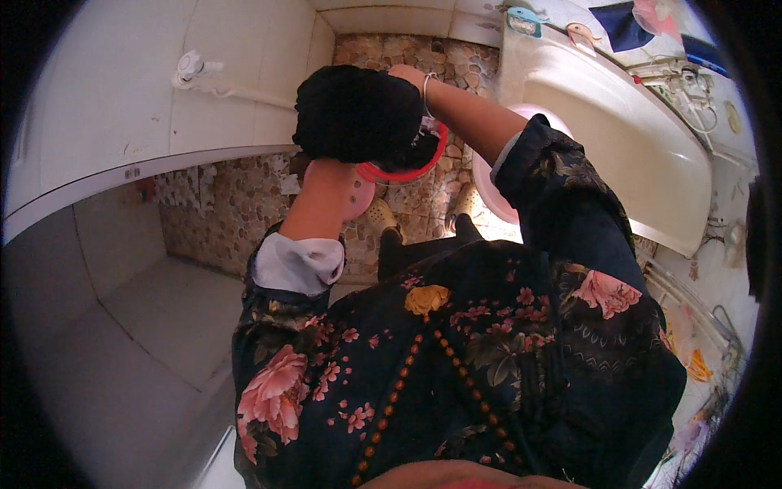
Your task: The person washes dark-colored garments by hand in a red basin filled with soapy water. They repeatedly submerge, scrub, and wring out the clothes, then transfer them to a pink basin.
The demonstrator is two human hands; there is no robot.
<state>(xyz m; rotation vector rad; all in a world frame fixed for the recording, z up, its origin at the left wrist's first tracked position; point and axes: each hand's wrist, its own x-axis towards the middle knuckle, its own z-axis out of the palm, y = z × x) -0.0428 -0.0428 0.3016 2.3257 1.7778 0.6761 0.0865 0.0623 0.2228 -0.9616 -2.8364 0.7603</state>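
A thick bundle of black fabric [360,113] hangs between my two hands, above a red-rimmed container [406,176]. Only the back of my right hand [406,74] shows, at the bundle's upper right edge, and a bracelet circles that wrist. My left forearm [324,198] reaches up to the bundle's lower edge, where the fabric covers that hand. The fingers of both hands are hidden. Inside the container lie dark contents with some whitish foam, partly blocked by the bundle. A pink plastic piece with holes [360,198] sits beside my left forearm, partly covered.
A pink basin [489,192] stands on the pebble-patterned floor [220,226], partly behind my right sleeve. The bathtub [617,134] is at the right. Along the left wall runs a pipe with a valve [192,66]. My feet wear yellowish clogs [382,215].
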